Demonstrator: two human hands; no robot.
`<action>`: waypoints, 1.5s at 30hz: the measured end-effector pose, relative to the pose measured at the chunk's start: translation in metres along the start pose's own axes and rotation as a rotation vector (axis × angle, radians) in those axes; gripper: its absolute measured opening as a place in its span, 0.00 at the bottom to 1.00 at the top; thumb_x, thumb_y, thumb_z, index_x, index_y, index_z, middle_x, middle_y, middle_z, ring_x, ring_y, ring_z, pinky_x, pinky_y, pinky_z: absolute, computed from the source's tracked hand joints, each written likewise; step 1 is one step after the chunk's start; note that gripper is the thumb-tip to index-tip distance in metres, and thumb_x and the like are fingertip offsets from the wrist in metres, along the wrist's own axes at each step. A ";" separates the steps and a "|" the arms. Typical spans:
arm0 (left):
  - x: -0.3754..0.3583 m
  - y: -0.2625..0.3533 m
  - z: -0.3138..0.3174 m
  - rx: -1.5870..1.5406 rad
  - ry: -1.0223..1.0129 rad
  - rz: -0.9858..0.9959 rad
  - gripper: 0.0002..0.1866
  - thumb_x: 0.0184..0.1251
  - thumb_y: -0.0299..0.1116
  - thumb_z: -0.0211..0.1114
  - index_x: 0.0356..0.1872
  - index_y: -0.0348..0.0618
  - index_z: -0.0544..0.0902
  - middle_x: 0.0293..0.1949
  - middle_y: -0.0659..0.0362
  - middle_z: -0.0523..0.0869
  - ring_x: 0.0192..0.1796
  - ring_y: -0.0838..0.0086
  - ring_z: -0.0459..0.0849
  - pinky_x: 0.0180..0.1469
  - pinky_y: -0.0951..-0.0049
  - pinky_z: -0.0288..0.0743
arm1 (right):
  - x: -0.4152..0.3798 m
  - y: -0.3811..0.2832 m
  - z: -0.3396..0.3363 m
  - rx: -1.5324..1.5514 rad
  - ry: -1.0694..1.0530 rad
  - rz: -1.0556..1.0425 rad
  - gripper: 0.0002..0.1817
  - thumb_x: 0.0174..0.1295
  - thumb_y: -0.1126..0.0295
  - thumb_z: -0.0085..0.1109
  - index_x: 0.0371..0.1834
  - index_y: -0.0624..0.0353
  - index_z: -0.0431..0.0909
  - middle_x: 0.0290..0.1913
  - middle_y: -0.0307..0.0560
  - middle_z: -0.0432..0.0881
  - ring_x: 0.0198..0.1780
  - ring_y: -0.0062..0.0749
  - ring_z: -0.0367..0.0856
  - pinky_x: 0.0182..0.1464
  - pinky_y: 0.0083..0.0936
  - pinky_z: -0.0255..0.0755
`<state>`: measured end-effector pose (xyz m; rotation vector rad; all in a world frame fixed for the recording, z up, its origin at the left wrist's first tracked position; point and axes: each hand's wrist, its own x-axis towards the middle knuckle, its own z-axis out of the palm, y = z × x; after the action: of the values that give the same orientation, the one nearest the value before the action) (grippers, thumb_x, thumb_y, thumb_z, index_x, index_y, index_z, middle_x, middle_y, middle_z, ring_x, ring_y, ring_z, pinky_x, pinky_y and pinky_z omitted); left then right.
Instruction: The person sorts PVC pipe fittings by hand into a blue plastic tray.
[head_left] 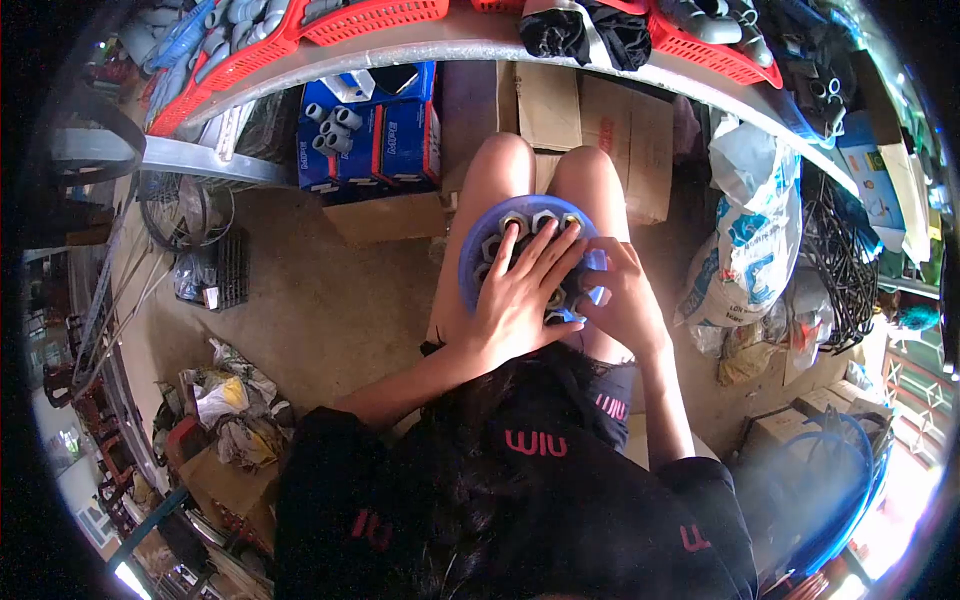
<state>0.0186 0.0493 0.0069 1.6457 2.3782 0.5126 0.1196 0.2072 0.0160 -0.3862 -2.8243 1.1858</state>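
Observation:
A round blue plastic bowl (467,262) rests on the person's thighs. Several metal hexagonal nuts (543,219) with brassy centres lie inside it, partly covered by the hands. My left hand (520,290) is spread flat over the bowl, its fingertips touching the nuts near the far side. At the bowl's right edge is my right hand (622,290), with its fingers curled in toward the thumb. Whatever lies between those fingers is too small and covered to make out.
Blue boxes (385,140) with grey pipe fittings (335,130) on top stand ahead on the left, beside cardboard boxes (625,140). Red baskets (715,50) line the shelf (450,50) above. A white sack (745,250) stands right; a wire basket (230,270) sits left.

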 end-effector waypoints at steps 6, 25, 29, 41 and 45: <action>0.002 0.001 -0.002 -0.063 0.032 -0.017 0.55 0.43 0.58 0.73 0.74 0.47 0.60 0.77 0.55 0.54 0.78 0.60 0.51 0.76 0.41 0.38 | -0.010 -0.010 0.021 -0.057 0.163 0.039 0.15 0.37 0.79 0.65 0.33 0.65 0.84 0.60 0.55 0.74 0.61 0.52 0.70 0.64 0.40 0.69; 0.016 -0.203 -0.053 0.046 1.017 -0.406 0.19 0.58 0.30 0.70 0.49 0.36 0.77 0.45 0.46 0.80 0.50 0.51 0.78 0.58 0.56 0.69 | -0.014 -0.027 -0.023 0.070 0.046 0.105 0.17 0.43 0.79 0.69 0.39 0.57 0.83 0.59 0.51 0.76 0.58 0.46 0.78 0.61 0.38 0.72; 0.034 -0.322 -0.016 0.376 0.726 -0.845 0.37 0.57 0.61 0.66 0.63 0.53 0.70 0.62 0.46 0.68 0.63 0.43 0.68 0.54 0.33 0.68 | -0.014 -0.027 -0.018 0.101 0.135 0.113 0.11 0.45 0.80 0.63 0.34 0.59 0.80 0.59 0.53 0.76 0.58 0.47 0.78 0.60 0.39 0.72; 0.024 -0.383 0.026 0.743 0.356 -0.694 0.20 0.69 0.53 0.56 0.60 0.69 0.73 0.51 0.61 0.72 0.52 0.61 0.79 0.41 0.46 0.79 | -0.032 -0.010 -0.031 0.065 0.422 0.304 0.11 0.52 0.81 0.52 0.39 0.62 0.80 0.55 0.56 0.78 0.58 0.49 0.77 0.60 0.42 0.70; 0.017 -0.389 0.026 0.811 0.328 -0.605 0.20 0.69 0.53 0.57 0.60 0.69 0.73 0.49 0.63 0.73 0.52 0.63 0.80 0.40 0.46 0.79 | -0.023 -0.002 -0.026 0.064 0.417 0.246 0.12 0.53 0.81 0.52 0.40 0.61 0.81 0.54 0.55 0.79 0.57 0.47 0.79 0.57 0.39 0.73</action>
<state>-0.3136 -0.0541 -0.1695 0.9441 3.4026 -0.3783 0.1448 0.2178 0.0367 -0.8826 -2.4240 1.0759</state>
